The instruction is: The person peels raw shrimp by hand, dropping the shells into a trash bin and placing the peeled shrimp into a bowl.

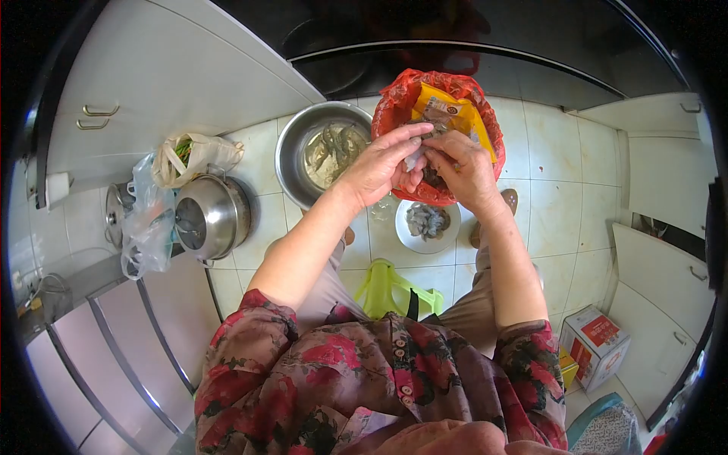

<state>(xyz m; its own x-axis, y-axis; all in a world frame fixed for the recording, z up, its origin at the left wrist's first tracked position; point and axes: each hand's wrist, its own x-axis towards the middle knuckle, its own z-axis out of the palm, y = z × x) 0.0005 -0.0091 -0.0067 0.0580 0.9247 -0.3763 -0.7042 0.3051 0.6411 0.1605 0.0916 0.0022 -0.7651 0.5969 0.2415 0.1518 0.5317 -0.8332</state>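
My left hand (377,168) holds a greyish shrimp (414,158) between its fingers, partly hidden by them. The thumb and fingers of my right hand (465,168) pinch at the same shrimp. Both hands are over a bin lined with a red plastic bag (391,98), which contains a yellow packet (474,121) and some scraps. On the left, a metal basin (287,155) holds several unpeeled shrimp (334,148) in liquid. A white plate (413,241) just below my hands carries a pile of peeled, grey shrimp (426,220).
Between my legs stands a green plastic stool (385,282). To the left are a steel pot (203,221), a clear plastic bag (148,227) and a cloth bag (208,155) with greens. A cardboard box (595,345) sits at lower right, beside white cabinets (660,265).
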